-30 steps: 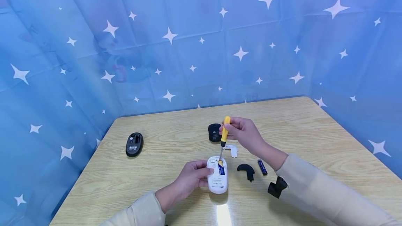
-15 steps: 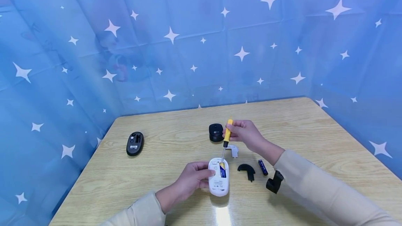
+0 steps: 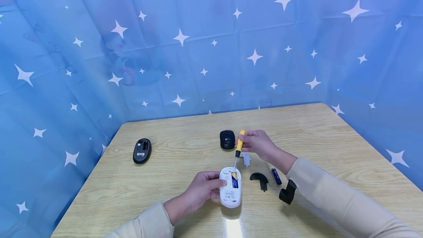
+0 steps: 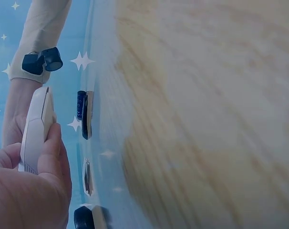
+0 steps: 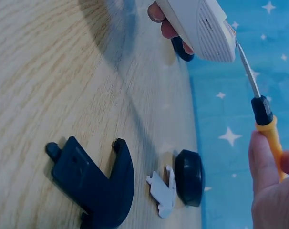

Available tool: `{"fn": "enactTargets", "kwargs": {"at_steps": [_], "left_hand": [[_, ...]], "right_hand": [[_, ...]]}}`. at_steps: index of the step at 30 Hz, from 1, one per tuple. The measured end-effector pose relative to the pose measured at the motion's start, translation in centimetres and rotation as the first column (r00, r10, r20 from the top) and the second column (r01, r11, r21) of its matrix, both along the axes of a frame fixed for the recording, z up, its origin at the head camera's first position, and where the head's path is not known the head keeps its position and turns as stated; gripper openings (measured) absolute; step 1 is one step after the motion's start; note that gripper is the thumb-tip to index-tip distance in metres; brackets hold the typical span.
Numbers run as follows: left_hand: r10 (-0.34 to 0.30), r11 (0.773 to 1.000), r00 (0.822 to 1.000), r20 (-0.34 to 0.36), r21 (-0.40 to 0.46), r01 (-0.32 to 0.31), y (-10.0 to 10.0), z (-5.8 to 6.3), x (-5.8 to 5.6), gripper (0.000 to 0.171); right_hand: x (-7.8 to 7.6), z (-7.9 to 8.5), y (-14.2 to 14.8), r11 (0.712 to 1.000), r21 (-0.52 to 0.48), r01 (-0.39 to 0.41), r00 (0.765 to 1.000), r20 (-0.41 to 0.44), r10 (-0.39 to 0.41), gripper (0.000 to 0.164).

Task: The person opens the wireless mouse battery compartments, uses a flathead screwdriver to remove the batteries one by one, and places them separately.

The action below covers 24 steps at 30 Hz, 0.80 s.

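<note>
My left hand (image 3: 203, 186) grips a white computer mouse (image 3: 230, 197), underside up and raised off the table, thumb on its face. A blue and yellow battery (image 3: 235, 181) sits in the mouse's uncovered battery slot. With my right hand (image 3: 259, 144) I hold a yellow-handled screwdriver (image 3: 239, 144) between thumb and fingers. Its metal tip points down at the far end of the slot, by the battery's yellow end. In the right wrist view the screwdriver's shaft (image 5: 248, 69) reaches the edge of the white mouse; exact contact inside is hidden.
On the wooden table (image 3: 185, 146) lie a white battery cover (image 3: 246, 160), a black cover (image 3: 261, 180) and a loose dark blue battery (image 3: 276, 176). A black mouse (image 3: 227, 139) stands behind; another (image 3: 142, 151) lies overturned at left. A camera (image 3: 288, 192) hangs at the right wrist.
The screwdriver has tilted to the right and dropped slightly, with my right hand. The white mouse appears a little lower in view. My left hand keeps its grip.
</note>
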<state>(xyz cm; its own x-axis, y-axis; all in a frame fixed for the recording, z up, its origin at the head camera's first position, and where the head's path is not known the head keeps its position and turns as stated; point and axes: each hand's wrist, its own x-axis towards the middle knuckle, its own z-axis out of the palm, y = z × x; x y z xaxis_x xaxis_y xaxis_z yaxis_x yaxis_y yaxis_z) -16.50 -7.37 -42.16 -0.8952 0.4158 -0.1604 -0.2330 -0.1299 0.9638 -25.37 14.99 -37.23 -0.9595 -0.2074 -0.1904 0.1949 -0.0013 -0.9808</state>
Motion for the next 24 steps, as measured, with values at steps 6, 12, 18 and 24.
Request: {"fn": "enactTargets", "kwargs": {"at_steps": [6, 12, 18, 24], "left_hand": [[-0.01, 1.0, 1.0, 0.001, 0.001, 0.01, 0.1, 0.0, -0.1, 0.037], [-0.01, 1.0, 1.0, 0.004, -0.004, 0.01, 0.1, 0.0, 0.0, 0.037], [-0.015, 1.0, 1.0, 0.008, -0.021, 0.015, 0.1, -0.4, -0.1, 0.036], [-0.016, 1.0, 1.0, 0.005, -0.023, 0.016, 0.2, -0.7, -0.2, 0.035]], "right_hand": [[-0.2, -0.4, 0.1, 1.0, -0.02, -0.017, 1.0, 0.01, 0.017, 0.033], [-0.2, -0.5, 0.1, 1.0, -0.027, -0.015, 0.999, 0.028, 0.016, 0.031], [-0.3, -0.8, 0.1, 0.999, -0.028, -0.017, 0.998, 0.068, 0.019, 0.034], [-0.5, -1.3, 0.1, 1.0, -0.014, -0.026, 0.996, 0.082, 0.027, 0.037]]}}
